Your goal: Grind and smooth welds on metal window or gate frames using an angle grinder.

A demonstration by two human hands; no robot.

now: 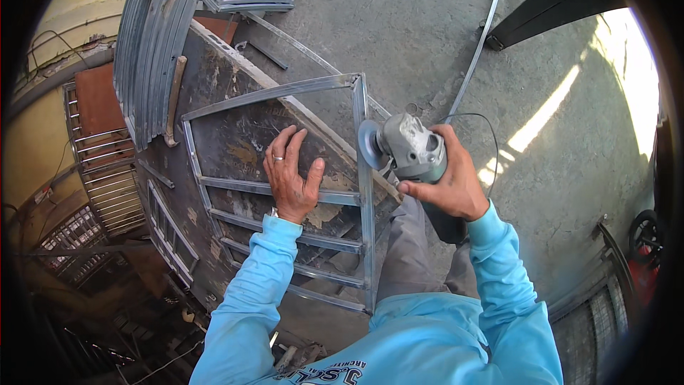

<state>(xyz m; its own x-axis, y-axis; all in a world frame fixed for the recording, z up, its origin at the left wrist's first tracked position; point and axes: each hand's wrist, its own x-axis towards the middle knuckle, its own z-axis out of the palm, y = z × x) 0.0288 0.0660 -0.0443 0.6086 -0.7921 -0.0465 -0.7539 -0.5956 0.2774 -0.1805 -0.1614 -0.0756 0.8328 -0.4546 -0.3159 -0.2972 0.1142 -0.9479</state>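
Observation:
My right hand (pixel 456 178) is wrapped round the body of a grey angle grinder (pixel 413 146). Its disc (pixel 370 144) is at the right-hand bar of a metal frame (pixel 365 221); I cannot tell whether it touches. The frame is welded from square tube with several crossbars, and lies on a dark, worn worktable (pixel 214 71), its right side past the table's edge. My left hand (pixel 292 175) rests over the frame's upper crossbar, fingers apart and pointing away, a ring on one finger. It grips nothing that I can see.
A stack of grey metal frames (pixel 153 57) stands at the table's far left, with a wooden-handled hammer (pixel 175 100) beside it. The grinder's black cord (pixel 491 132) loops to the right. A long metal tube (pixel 479 46) lies on the concrete floor. A dark beam (pixel 556 3) stands at upper right.

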